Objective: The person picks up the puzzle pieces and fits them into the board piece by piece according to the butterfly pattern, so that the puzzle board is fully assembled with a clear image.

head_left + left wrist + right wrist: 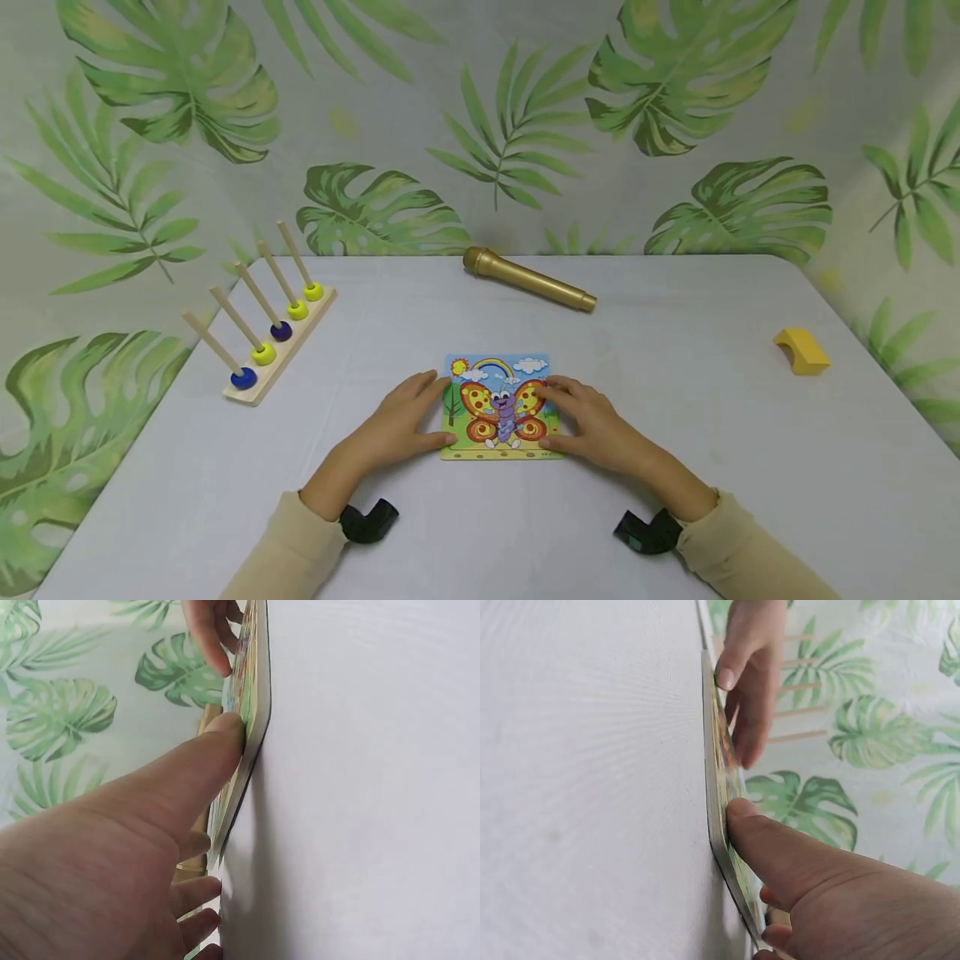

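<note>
A butterfly picture puzzle [504, 408] lies flat on the white table between the two hands. At its left side is the left hand [402, 423], thumb on the lower left corner and index fingertip at the upper left edge. The right hand [602, 427] mirrors this on the right, its thumb near the lower right corner and its fingers by the right edge. In the left wrist view the left thumb [225, 727] rests on the board's top, the other fingers beside the edge. The right wrist view shows the right thumb [742, 814] touching the board's face.
A wooden peg rack [281, 354] with blue, purple and yellow beads stands at the left. Behind the puzzle lies a gold toy microphone [532, 281]. A yellow arch block [804, 350] sits at the far right. Leaf-patterned cloth [495, 125] hangs behind the table.
</note>
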### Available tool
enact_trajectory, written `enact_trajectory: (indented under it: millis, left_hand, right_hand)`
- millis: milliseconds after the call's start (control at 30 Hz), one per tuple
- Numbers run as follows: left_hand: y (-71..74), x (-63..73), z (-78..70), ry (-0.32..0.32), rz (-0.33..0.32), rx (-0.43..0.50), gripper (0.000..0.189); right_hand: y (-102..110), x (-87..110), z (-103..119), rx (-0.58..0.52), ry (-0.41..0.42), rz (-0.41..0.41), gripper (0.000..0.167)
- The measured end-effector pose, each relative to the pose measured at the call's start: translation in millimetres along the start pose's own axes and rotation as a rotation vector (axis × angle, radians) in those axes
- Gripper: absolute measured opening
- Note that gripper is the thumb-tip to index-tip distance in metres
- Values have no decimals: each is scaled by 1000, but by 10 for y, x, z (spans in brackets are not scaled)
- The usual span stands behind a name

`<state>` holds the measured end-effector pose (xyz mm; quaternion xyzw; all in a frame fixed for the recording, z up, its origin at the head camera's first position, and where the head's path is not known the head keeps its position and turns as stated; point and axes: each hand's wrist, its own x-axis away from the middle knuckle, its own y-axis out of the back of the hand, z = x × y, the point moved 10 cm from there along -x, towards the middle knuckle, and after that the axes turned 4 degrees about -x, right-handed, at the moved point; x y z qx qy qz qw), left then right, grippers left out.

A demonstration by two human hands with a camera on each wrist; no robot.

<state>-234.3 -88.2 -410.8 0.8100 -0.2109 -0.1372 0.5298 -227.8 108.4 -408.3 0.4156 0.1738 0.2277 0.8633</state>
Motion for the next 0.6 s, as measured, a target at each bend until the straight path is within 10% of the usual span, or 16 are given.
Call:
enact_trajectory:
  millis: [600]
  left_hand:
    - [-186,-134,-301,-91,75,-141,79]
  right_hand:
    - [142,112,-202,122,-107,195,84]
